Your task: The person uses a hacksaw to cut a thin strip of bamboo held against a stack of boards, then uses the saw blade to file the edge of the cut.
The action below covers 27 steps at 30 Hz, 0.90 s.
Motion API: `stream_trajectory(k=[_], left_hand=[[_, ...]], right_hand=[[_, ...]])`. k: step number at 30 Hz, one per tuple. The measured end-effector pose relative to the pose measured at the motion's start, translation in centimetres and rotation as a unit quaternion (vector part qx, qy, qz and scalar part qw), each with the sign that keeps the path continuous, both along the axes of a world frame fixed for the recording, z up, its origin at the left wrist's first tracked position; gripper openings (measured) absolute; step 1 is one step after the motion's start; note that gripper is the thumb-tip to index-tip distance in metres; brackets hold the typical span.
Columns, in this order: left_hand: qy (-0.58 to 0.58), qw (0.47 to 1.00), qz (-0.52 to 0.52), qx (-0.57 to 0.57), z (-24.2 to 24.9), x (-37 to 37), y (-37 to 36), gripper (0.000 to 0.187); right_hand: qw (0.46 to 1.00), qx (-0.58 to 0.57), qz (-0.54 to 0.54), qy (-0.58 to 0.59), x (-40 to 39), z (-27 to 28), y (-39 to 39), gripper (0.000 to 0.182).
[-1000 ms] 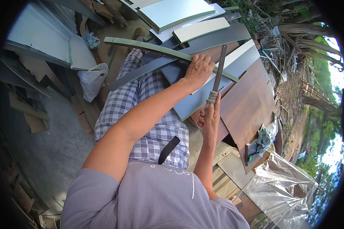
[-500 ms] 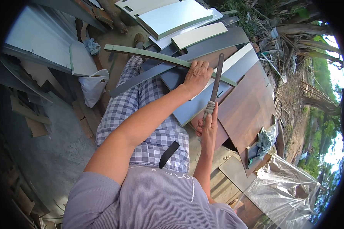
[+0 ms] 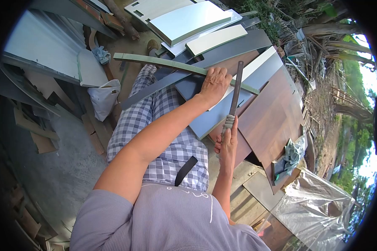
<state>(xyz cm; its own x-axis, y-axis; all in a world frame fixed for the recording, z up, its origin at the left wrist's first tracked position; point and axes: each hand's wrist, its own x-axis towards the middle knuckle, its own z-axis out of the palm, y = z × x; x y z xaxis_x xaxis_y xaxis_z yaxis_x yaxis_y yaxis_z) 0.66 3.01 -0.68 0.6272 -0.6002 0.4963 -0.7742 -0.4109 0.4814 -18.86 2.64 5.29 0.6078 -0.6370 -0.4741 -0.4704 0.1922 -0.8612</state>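
My left hand [image 3: 215, 86] is closed on a long narrow green-edged board strip [image 3: 161, 62], which slants across the stacked boards and sticks out past both sides of the fist. Upright in my right hand [image 3: 226, 142] is a long, narrow dark metal tool [image 3: 237, 90] with a cord-wrapped grip [image 3: 228, 122]. My right fingers wrap the lower end of that grip, the thumb lying along it. The tool's shaft rises just right of my left knuckles and overlaps the strip in this view. Beneath both hands lies a blue-grey panel [image 3: 197, 121].
A brown wood-grain panel [image 3: 272, 117] lies on the right, with a crumpled cloth [image 3: 294, 154] on it. White boards [image 3: 188, 21] are piled at the top. A white bag [image 3: 104, 100] stands left of my checked trousers. Clear plastic sheeting [image 3: 316, 205] covers the lower right.
The tool's tip has dipped slightly and shifted a little left. Both hands keep their holds, and the strip stays nearly in place.
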Motion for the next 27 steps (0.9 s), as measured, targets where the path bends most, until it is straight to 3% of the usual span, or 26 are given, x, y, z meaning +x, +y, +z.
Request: stream_trajectory(k=[6, 15, 22, 27], left_hand=[[-0.010, 1.000, 0.009, -0.005, -0.1, 0.2, -0.1, 0.010], [0.000, 1.000, 0.003, -0.003, -0.3, 0.2, -0.1, 0.008], [-0.021, 1.000, 0.013, 0.003, -0.1, 0.2, 0.0, 0.009], [-0.025, 1.000, 0.016, -0.011, -0.4, 0.2, 0.0, 0.009]], right_hand=[[0.999, 0.003, 0.008, -0.050, 4.2, -0.1, -2.2, 0.052], [1.000, 0.021, -0.005, 0.002, -1.0, 0.0, 0.1, 0.052], [0.999, 0.003, 0.025, -0.046, 4.0, 0.0, -2.6, 0.051], [0.999, 0.001, 0.026, -0.024, 1.3, -0.5, -1.5, 0.052]])
